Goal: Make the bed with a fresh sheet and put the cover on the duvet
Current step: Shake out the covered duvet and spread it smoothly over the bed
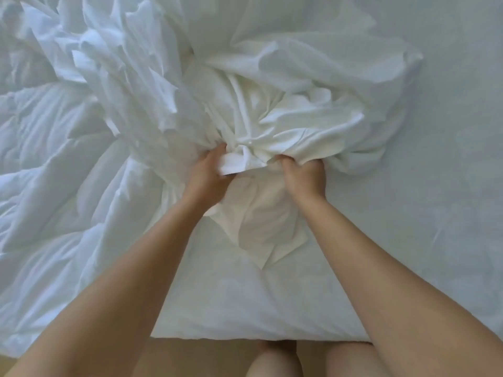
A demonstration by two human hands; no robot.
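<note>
1. Duvet cover (285, 110) of thin, crumpled white cotton lies heaped across the middle of the bed. It is bunched over the puffy white quilted duvet (54, 191), which spreads to the bed's left edge.
2. Left hand (208, 172) and right hand (306, 172) each clench a fistful of the cover's gathered fabric, close together, toward the bed's near edge.
3. It looks light, limp and rather slick. I'd judge that fistfuls may slip, so a hem or corner would give a surer hold.
4. Pale, flat fitted sheet (449, 172) lies uncovered toward the right edge, which leaves room to spread the cover. Tan floor (196, 357) shows below the near edge.
</note>
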